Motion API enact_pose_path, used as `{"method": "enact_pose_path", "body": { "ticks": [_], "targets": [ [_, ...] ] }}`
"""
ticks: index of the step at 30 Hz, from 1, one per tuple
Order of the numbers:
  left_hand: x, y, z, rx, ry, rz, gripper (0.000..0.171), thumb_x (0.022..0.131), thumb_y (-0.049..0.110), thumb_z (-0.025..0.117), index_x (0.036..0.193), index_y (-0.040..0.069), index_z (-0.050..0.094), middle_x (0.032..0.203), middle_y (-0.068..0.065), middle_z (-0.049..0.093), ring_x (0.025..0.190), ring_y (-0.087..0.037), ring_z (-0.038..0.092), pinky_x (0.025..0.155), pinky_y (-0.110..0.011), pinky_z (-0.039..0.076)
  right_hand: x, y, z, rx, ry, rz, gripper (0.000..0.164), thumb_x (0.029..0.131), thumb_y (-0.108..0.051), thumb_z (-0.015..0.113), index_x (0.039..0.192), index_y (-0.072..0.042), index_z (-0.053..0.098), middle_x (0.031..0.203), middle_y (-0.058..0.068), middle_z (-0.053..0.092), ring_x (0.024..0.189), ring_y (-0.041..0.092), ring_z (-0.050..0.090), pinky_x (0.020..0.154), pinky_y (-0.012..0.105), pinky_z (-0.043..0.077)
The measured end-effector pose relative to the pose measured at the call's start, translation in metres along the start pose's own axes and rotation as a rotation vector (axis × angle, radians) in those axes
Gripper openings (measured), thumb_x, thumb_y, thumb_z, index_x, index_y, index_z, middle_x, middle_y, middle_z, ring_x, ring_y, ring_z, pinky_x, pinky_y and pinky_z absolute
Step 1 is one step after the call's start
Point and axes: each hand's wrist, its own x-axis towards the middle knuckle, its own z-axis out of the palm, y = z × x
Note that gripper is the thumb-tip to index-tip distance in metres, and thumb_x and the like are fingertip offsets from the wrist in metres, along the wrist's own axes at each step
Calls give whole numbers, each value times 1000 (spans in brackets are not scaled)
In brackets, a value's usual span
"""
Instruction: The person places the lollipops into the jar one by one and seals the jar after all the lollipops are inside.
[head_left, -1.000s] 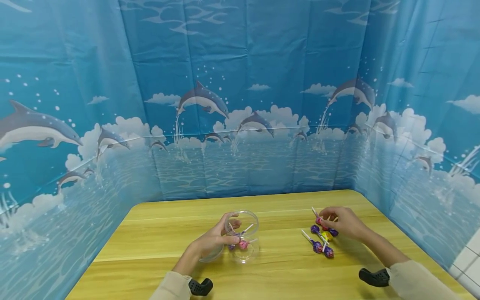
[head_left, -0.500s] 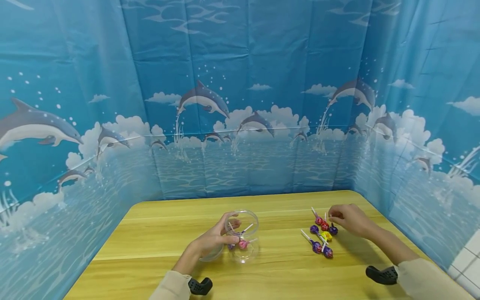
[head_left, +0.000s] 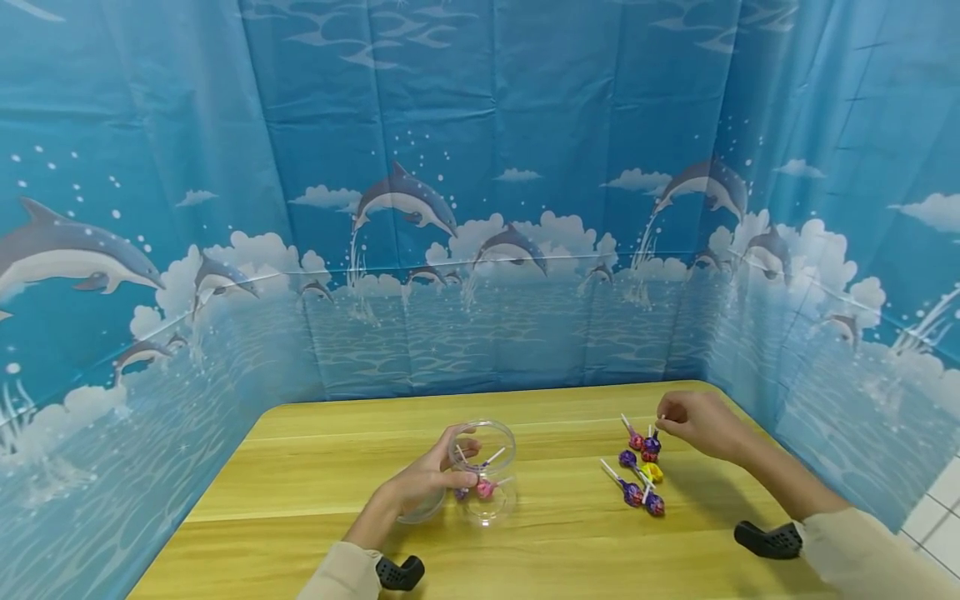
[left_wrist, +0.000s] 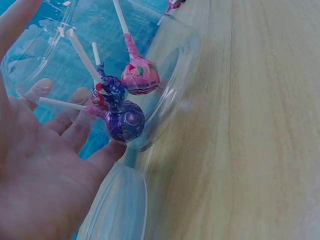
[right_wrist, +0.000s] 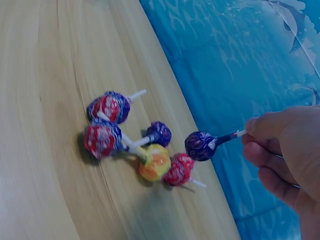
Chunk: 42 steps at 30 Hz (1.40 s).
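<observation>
A clear round jar [head_left: 507, 454] stands on the table, and my left hand [head_left: 431, 477] grips its side with fingers and thumb spread round it. Inside lie a pink lollipop [left_wrist: 141, 76], a purple lollipop [left_wrist: 126, 121] and a dark blue and red one [left_wrist: 111, 89], sticks pointing various ways. Over to the right, my right hand [head_left: 701, 425] pinches the white stick end of a dark purple lollipop [right_wrist: 201, 146], its wrapped head hanging down. Just below and left of that hand is a loose group of lollipops, among them a yellow one [right_wrist: 155, 163] and a red one [right_wrist: 179, 169].
Beside the jar, partly behind my left hand, a clear plastic lid [left_wrist: 117, 205] lies on the wooden table [head_left: 315, 475]. A blue dolphin-print curtain [head_left: 480, 333] borders the table's back and sides.
My right hand has moved from the group's far side, taken a dark purple lollipop by its stick and raised it. The left hand and jar have stayed put.
</observation>
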Motion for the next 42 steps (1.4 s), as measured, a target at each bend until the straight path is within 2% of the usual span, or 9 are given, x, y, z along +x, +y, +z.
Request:
{"method": "enact_pose_path", "body": {
  "ticks": [6, 13, 21, 28, 33, 39, 42],
  "targets": [
    [0, -1, 1, -7, 5, -7, 74, 102, 26, 68, 160, 19, 23, 157, -14, 35, 150, -36, 29, 117, -59, 27, 6, -8, 9, 76, 9, 50, 10, 98, -12, 73, 89, -12, 68, 81, -10, 68, 73, 10, 66, 63, 31, 53],
    [0, -1, 0, 9, 6, 5, 74, 101, 26, 68, 160, 18, 23, 157, -14, 35, 150, -36, 29, 117, -59, 27, 15, -21, 16, 190, 19, 64, 9, 99, -12, 72, 91, -9, 68, 85, -5, 70, 82, 22, 70, 67, 33, 55],
    [0, -2, -1, 17, 9, 1, 74, 102, 26, 68, 160, 19, 23, 157, -14, 36, 150, -36, 30, 117, -60, 27, 27, -37, 31, 308, 22, 66, 10, 100, -14, 71, 93, -9, 68, 89, -2, 70, 83, 18, 70, 69, 34, 56],
    [1, -1, -1, 14, 1, -5, 74, 102, 29, 68, 160, 20, 23, 158, -18, 33, 150, -35, 29, 117, -57, 28, 38, -52, 40, 406, 44, 105, 12, 100, -18, 72, 96, -7, 68, 92, 1, 71, 88, 20, 71, 75, 36, 56],
    [1, -1, -1, 15, 3, -3, 75, 102, 29, 68, 160, 20, 23, 158, -16, 34, 150, -35, 29, 117, -57, 29, 48, -68, 43, 500, 52, 116, 15, 100, -18, 72, 98, -4, 68, 94, 4, 73, 88, 20, 71, 84, 39, 56],
    [1, -2, -2, 18, 3, 2, 74, 102, 28, 68, 160, 20, 22, 158, -17, 33, 150, -36, 29, 117, -58, 28, 57, -82, 48, 613, 37, 139, 20, 99, -22, 73, 100, -2, 68, 96, 7, 74, 93, 25, 70, 90, 47, 55],
    [1, -3, -2, 18, 2, -1, 75, 102, 29, 68, 160, 20, 22, 158, -16, 34, 150, -35, 29, 117, -58, 28, 62, -88, 50, 672, 25, 141, 23, 100, -23, 73, 101, -1, 67, 97, 9, 74, 95, 27, 69, 89, 46, 54]
  ]
}}
